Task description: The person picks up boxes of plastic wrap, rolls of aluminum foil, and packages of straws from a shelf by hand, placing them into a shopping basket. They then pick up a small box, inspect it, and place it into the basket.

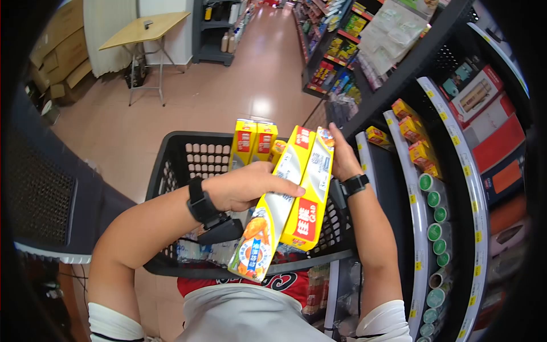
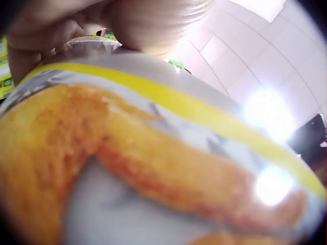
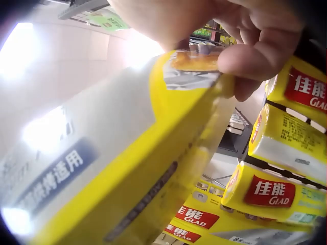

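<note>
Two long yellow and silver boxes are held side by side above the basket. My left hand (image 1: pixel 250 185) grips the left box (image 1: pixel 268 219), its thumb across the silver face; in the left wrist view that box (image 2: pixel 153 168) fills most of the picture. At the far end of the right box (image 1: pixel 310 194) is my right hand (image 1: pixel 342 154). Seen from the right wrist, this hand (image 3: pixel 245 46) pinches the corner of a yellow box (image 3: pixel 127 168). Two more yellow boxes (image 1: pixel 243 142) stand upright in the black basket (image 1: pixel 171 154), beyond my left hand.
Shelves (image 1: pixel 450 188) with small yellow boxes (image 1: pixel 421 151) and green-lidded containers (image 1: pixel 434 232) line the right side. A dark slatted unit (image 1: pixel 51 199) is close on the left. Further off are a folding table (image 1: pixel 145 31) and cardboard boxes (image 1: pixel 62 48), with an aisle floor (image 1: pixel 250 74) ahead.
</note>
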`<control>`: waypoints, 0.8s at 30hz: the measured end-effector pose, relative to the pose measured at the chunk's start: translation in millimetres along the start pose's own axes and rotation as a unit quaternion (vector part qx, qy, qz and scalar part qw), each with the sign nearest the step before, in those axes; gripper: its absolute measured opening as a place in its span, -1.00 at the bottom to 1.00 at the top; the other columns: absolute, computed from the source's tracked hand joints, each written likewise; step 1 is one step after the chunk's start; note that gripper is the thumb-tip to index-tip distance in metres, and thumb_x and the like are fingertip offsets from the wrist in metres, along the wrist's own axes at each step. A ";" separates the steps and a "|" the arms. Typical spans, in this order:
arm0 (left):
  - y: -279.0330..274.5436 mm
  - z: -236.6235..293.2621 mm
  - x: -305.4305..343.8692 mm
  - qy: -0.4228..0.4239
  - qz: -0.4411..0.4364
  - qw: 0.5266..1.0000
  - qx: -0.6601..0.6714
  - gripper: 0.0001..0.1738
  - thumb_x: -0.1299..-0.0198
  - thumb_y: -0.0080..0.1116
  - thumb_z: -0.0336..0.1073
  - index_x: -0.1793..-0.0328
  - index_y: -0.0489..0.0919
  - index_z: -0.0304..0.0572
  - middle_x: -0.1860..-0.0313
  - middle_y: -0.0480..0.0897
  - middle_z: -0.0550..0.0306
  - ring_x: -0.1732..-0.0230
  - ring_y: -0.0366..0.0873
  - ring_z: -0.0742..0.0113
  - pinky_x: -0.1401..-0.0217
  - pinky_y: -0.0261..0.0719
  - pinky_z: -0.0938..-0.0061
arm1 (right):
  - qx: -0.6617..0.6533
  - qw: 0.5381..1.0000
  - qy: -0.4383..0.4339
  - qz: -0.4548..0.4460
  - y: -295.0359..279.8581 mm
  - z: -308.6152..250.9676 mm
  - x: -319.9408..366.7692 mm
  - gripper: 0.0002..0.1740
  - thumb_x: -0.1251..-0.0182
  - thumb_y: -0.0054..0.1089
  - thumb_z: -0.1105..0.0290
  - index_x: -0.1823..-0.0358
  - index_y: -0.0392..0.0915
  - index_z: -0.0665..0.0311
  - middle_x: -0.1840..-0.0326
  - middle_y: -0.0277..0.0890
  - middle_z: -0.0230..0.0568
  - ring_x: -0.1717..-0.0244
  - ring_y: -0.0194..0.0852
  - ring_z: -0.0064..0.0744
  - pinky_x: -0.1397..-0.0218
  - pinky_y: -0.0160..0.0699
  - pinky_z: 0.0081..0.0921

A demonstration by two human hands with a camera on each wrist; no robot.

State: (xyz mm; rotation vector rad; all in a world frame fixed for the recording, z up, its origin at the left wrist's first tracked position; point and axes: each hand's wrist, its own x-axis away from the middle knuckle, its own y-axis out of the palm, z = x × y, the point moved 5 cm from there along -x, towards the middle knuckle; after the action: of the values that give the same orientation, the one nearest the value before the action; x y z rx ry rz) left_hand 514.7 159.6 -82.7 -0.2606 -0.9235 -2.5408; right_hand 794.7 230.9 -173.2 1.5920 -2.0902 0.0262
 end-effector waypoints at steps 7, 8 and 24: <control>-14.9 16.0 6.0 0.043 0.024 0.995 0.089 -0.45 -0.30 0.40 -0.32 -0.35 0.51 -0.42 -0.14 0.75 -0.10 -0.04 0.79 0.20 -0.17 0.75 0.31 | 0.044 0.998 -0.041 -0.019 36.0 -13.8 42.1 -0.07 -0.39 0.16 -0.39 -0.23 0.44 0.48 -0.05 0.62 0.00 0.00 0.66 -0.30 -0.12 0.69 -0.40; -19.9 18.1 3.9 0.063 0.024 0.994 0.086 -0.46 -0.32 0.38 -0.34 -0.36 0.51 -0.41 -0.15 0.75 -0.10 -0.05 0.79 0.17 -0.19 0.75 0.29 | 0.049 0.998 -0.044 -0.024 38.8 -15.5 44.3 -0.07 -0.39 0.16 -0.39 -0.23 0.44 0.48 -0.05 0.62 0.00 0.00 0.66 -0.30 -0.12 0.69 -0.40; -32.0 36.7 12.4 0.201 0.091 0.974 0.056 -0.50 -0.37 0.32 -0.33 -0.37 0.48 -0.36 -0.16 0.72 -0.07 -0.08 0.76 0.19 -0.16 0.75 0.30 | 0.187 0.965 -0.067 -0.172 126.8 -41.9 146.4 -0.24 -0.48 0.30 0.12 -0.42 0.27 0.60 0.15 0.70 -0.12 0.30 0.75 -0.49 0.29 0.76 -0.55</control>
State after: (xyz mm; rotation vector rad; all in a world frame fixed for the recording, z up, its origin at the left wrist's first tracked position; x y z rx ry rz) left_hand 490.4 201.4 -69.1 0.1898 -0.8345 -2.2455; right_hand 668.7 152.4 -41.9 2.2237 -1.9578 0.2077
